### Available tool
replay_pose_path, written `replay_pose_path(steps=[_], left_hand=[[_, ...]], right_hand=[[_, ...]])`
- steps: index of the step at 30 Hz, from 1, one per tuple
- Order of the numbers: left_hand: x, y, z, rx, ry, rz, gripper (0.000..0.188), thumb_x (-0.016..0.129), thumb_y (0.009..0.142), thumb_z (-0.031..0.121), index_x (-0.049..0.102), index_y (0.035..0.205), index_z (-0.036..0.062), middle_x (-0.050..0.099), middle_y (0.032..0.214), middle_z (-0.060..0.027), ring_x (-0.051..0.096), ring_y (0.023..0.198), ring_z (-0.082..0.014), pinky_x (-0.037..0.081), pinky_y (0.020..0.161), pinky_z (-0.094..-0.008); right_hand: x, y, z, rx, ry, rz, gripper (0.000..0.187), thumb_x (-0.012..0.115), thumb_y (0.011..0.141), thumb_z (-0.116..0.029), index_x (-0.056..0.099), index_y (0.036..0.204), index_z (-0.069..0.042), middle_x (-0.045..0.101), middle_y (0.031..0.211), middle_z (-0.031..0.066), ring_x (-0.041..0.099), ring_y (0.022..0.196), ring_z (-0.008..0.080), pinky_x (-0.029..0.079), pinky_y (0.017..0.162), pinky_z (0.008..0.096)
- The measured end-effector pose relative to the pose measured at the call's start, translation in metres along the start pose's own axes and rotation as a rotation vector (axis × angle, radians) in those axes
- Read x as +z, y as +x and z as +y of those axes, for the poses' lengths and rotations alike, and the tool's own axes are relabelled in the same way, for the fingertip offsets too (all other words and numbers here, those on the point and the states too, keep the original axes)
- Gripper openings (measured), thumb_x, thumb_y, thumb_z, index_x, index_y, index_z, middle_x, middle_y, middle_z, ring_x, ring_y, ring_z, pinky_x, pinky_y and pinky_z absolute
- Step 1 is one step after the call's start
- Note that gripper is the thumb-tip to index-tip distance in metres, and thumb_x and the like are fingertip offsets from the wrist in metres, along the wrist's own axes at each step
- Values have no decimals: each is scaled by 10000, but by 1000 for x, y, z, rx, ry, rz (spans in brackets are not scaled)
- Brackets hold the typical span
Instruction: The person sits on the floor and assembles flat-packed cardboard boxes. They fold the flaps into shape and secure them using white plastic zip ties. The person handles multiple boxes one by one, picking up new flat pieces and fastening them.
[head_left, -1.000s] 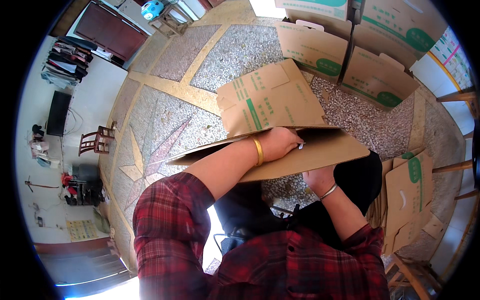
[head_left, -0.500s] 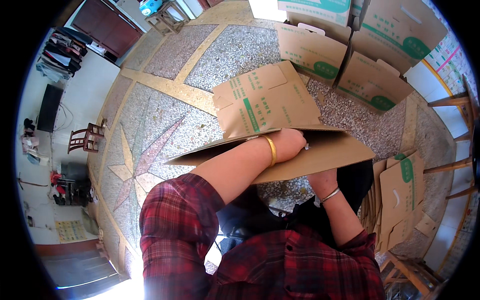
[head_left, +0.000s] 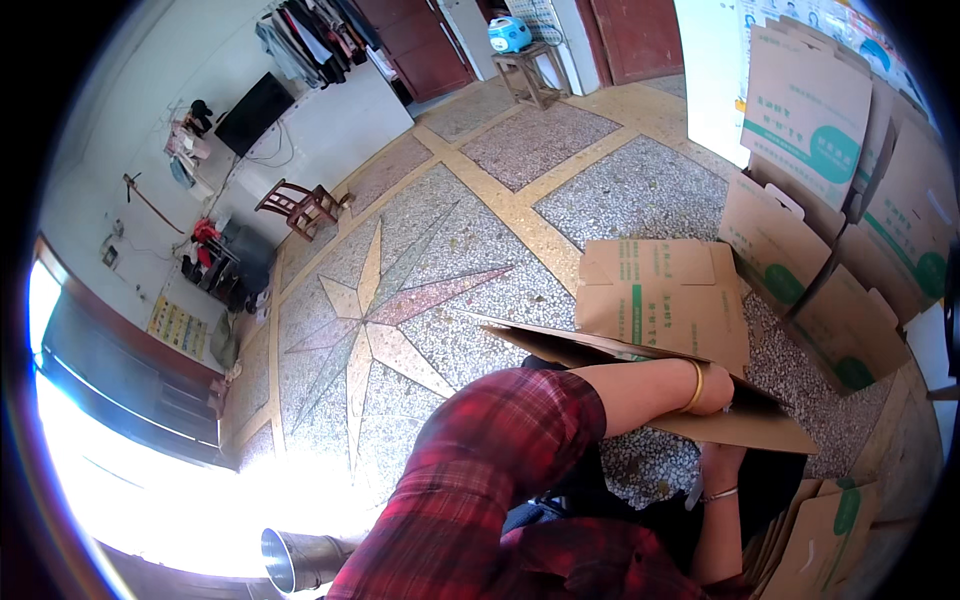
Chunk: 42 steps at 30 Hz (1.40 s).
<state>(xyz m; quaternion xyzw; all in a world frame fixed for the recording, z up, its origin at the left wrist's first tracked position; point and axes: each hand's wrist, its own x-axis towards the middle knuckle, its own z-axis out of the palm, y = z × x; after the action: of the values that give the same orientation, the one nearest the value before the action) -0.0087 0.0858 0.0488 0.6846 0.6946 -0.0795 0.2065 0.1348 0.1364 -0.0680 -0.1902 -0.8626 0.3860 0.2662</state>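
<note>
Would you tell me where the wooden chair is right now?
In the head view, the wooden chair stands at upper left on the terrazzo floor, near the white wall below the black television.

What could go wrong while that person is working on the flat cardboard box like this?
The cardboard box is pinched only at one edge, between the left hand on top and the right hand beneath, so it might sag or slip. More boxes stand close on the floor, and a swinging flap could perhaps knock them. The left hand is partly hidden, so the grip is uncertain.
</note>
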Motion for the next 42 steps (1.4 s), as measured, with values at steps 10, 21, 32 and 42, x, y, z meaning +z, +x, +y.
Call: replay_pose_path(steps=[10,21,32,42], left_hand=[[2,-8,11,38,108,-90,212,512,743,126,666,864,45,637,895,-157,606,846,-307,470,754,-386],[-28,-5,-4,11,32,-107,223,547,731,130,663,869,-1,632,910,-183,609,844,-290,470,748,-376],[-22,-2,-12,-41,-11,-99,234,547,731,135,663,883,1,633,914,-175,603,877,-286,458,779,-373],[-28,-4,-11,25,36,-123,241,542,732,138,660,900,12,633,919,-170,601,886,-292,458,782,-379]], right_hand=[[22,-40,53,-113,-222,6,307,379,909,-215,467,682,-27,469,488,58,473,407,143,359,362,254],[10,14,4,-97,-91,25,256,415,886,-141,439,656,-32,421,513,59,421,407,161,336,402,277],[21,14,24,9,46,-44,184,483,846,-168,486,744,-15,481,578,54,512,558,180,392,485,306],[-23,19,-68,485,716,-103,229,525,802,-228,493,721,-16,502,537,64,528,500,159,403,453,264]])
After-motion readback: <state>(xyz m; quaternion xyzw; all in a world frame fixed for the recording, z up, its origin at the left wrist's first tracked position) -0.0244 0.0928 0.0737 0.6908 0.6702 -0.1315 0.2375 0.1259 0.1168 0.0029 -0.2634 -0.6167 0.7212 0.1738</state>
